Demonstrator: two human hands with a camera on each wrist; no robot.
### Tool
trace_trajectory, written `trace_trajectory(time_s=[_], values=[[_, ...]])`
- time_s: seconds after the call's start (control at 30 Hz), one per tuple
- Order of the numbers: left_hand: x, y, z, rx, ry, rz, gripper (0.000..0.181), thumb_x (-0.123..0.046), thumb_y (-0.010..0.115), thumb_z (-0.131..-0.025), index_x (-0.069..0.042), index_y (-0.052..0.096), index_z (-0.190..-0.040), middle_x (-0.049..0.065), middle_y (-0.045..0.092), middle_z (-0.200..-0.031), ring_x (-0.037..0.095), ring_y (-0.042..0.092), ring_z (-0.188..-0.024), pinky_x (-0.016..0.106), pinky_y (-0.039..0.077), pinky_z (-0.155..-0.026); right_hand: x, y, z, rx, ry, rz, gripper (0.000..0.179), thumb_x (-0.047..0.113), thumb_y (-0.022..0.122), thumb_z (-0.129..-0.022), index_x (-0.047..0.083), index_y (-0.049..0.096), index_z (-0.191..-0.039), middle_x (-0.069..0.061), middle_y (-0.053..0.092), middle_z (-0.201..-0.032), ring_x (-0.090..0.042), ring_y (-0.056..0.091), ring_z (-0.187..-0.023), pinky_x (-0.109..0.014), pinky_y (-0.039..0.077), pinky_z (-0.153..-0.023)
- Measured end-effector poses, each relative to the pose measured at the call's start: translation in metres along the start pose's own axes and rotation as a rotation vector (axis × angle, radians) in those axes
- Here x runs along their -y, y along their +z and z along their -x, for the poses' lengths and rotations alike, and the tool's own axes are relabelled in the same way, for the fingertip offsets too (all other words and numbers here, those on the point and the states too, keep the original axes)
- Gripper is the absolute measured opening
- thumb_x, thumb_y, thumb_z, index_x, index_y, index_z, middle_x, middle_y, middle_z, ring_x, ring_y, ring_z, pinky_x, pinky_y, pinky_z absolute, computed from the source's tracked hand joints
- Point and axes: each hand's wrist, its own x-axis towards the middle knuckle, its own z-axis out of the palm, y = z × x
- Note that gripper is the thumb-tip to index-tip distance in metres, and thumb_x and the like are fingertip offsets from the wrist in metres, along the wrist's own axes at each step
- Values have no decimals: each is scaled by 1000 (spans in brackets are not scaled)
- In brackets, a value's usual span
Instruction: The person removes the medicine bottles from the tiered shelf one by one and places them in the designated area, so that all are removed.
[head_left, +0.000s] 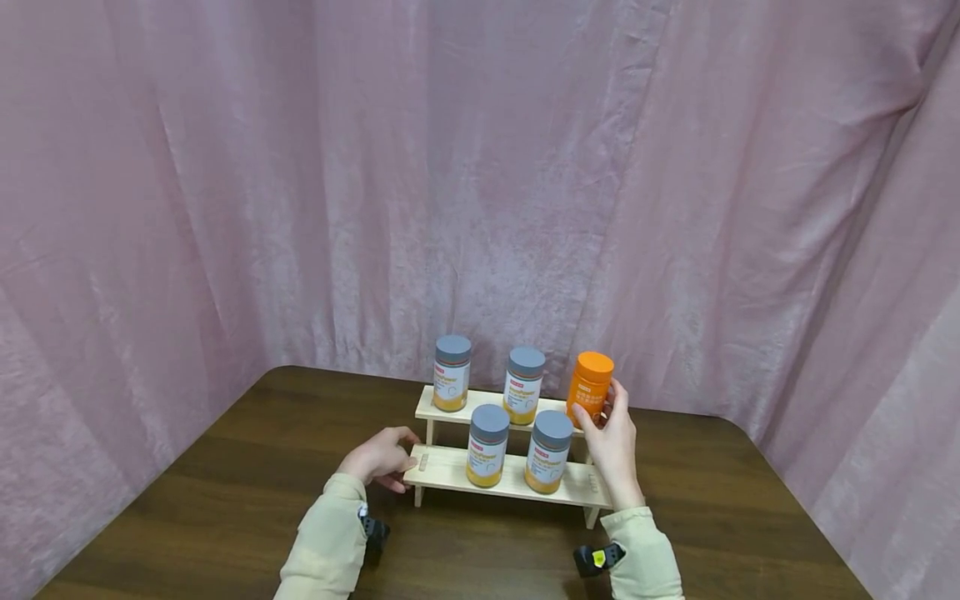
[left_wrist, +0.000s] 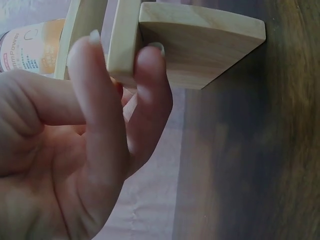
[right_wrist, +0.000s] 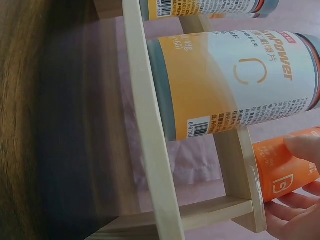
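My right hand [head_left: 617, 442] holds an orange bottle [head_left: 590, 390] with an orange lid at the right end of the upper step of a two-step wooden rack [head_left: 442, 469]. In the right wrist view, the thumb and fingers lie on either side of the orange bottle [right_wrist: 285, 165], whose base is at the board. My left hand [head_left: 377, 458] grips the left end of the rack's lower step. The left wrist view shows its fingers [left_wrist: 97, 95] curled at the board's end; part of the contact is hidden.
Grey-lidded jars stand upright on the rack: one jar [head_left: 452, 375] and another jar [head_left: 523, 385] on the upper step, one jar [head_left: 487, 446] and another jar [head_left: 548, 452] on the lower. The rack stands on a dark wooden table [head_left: 247, 492]. A pink curtain [head_left: 480, 183] hangs behind.
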Motion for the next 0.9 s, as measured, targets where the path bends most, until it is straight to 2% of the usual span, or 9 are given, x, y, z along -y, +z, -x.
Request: trace_trajectory(time_s=[0.13,0.33,0.5,0.57,0.63,0.73,0.8,0.9], values=[[3,-4,-1,22,14,5,34,5,54,-90,2,51,-124,13,55,-75,20,60,-56,27,55,-49,2,-1,0,-4,-19,-4,69,6,70,-87,1,31,-144,-26,53,-134,-42,61,-113,-52,52,-91],[12,-12,-9,111,55,44,36,0,55,-92,3,46,-127,13,61,-77,18,63,-58,25,54,-50,2,-5,1,-18,-65,-2,68,3,72,-85,0,35,-142,-27,56,-129,-42,63,-109,-52,53,-88],[14,-11,-9,136,77,71,35,1,54,-93,3,46,-127,12,63,-75,16,65,-58,22,52,-48,-1,-17,-1,-24,-89,29,68,2,73,-84,0,36,-142,-28,56,-128,-42,63,-108,-50,53,-88],[14,-11,-8,134,87,64,34,1,55,-92,3,47,-126,10,63,-72,14,65,-57,20,49,-47,-2,-23,-3,-44,-77,43,68,3,73,-83,0,37,-141,-28,57,-127,-42,64,-108,-40,55,-86],[14,-10,-8,129,94,51,34,2,55,-92,2,48,-125,8,63,-70,13,65,-56,18,45,-46,-3,-29,-5,-69,-58,50,68,3,74,-83,0,38,-140,-28,58,-126,-42,64,-107,-23,54,-82],[14,-11,-7,115,101,33,33,3,56,-91,2,50,-123,7,61,-67,12,64,-54,16,41,-44,-4,-38,-6,-99,-27,51,68,3,74,-82,-1,39,-140,-29,59,-124,-43,64,-105,-3,41,-74],[13,-12,-7,108,106,30,33,3,57,-91,2,51,-123,6,60,-65,11,64,-53,15,39,-43,-5,-44,-7,-118,-5,40,68,3,74,-82,-1,39,-140,-30,59,-124,-44,64,-105,2,37,-71],[12,-13,-9,98,116,29,34,4,58,-89,4,53,-123,5,61,-62,11,63,-51,15,38,-43,-5,-50,-8,-144,25,28,68,3,74,-82,0,39,-140,-30,59,-124,-44,63,-106,3,36,-70]])
